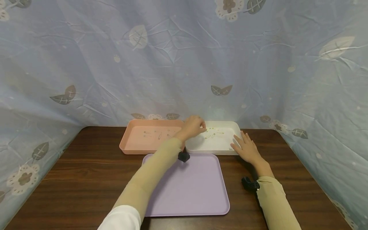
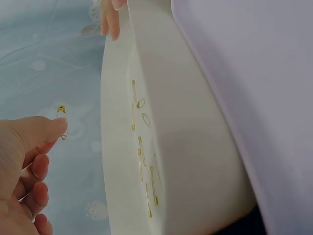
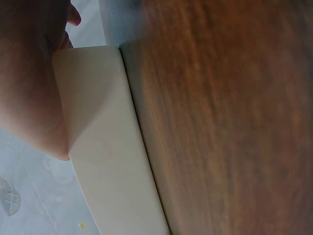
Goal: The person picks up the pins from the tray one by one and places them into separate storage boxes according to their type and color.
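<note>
Between thumb and finger my left hand [image 1: 192, 127] pinches a gold safety pin [image 2: 62, 122], held above the white tray [image 1: 198, 147]. Several more gold safety pins [image 2: 152, 186] lie scattered in that tray, seen edge-on in the left wrist view. My right hand [image 1: 248, 149] rests at the white tray's right rim with its fingers spread and nothing held. In the right wrist view part of the right hand [image 3: 34, 83] lies over the tray's outer wall, its fingertips mostly hidden.
A pink tray [image 1: 129, 140] holding several silver-looking safety pins [image 1: 159, 136] stands left of the white one. In front lies a flat lilac tray [image 1: 195, 188] on the dark wooden table [image 1: 86, 179]. Patterned blue cloth [image 1: 172, 64] hangs behind.
</note>
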Demonstrator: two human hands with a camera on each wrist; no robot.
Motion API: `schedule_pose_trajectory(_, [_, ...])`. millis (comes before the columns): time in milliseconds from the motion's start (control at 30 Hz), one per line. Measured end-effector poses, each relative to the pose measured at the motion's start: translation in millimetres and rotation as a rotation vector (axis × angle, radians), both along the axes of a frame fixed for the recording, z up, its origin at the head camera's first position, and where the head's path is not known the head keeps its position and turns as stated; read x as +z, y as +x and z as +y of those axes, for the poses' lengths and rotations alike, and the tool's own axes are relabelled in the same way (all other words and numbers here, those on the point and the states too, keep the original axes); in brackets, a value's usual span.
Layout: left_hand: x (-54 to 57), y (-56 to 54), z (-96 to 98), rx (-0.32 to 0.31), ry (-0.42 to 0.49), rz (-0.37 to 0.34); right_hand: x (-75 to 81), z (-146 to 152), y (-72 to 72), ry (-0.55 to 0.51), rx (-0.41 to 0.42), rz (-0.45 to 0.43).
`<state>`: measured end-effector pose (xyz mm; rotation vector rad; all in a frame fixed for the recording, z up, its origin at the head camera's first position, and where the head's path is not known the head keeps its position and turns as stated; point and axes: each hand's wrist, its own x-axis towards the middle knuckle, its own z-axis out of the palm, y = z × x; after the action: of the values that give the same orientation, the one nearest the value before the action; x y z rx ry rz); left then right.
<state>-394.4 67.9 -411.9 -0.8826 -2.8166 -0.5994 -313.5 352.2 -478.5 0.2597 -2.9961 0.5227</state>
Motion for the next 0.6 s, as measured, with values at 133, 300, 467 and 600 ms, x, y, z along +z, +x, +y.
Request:
schedule_pose_trajectory(133, [0.4,-4.5,7.5,0.022,-0.035,0.008,1.0,0,1.1,0.005,-0.001,-0.004])
schedule_pose_trajectory(300, [0.6,-9.2,14.4,0.044,-0.057,0.018,3.0,-1,1.3,-0.002,0.002,-0.008])
schedule_pose_trajectory(467, [0.0,-13.8,17.9,0.077,-0.049,-0.01,0.6,0,0.1,-0.006,0.002,-0.013])
schedule_pose_trajectory(600, [2.3,-15.8,19.0,0.097,-0.037,-0.04,-1.9,1,-0.7,-0.004,-0.002,-0.011])
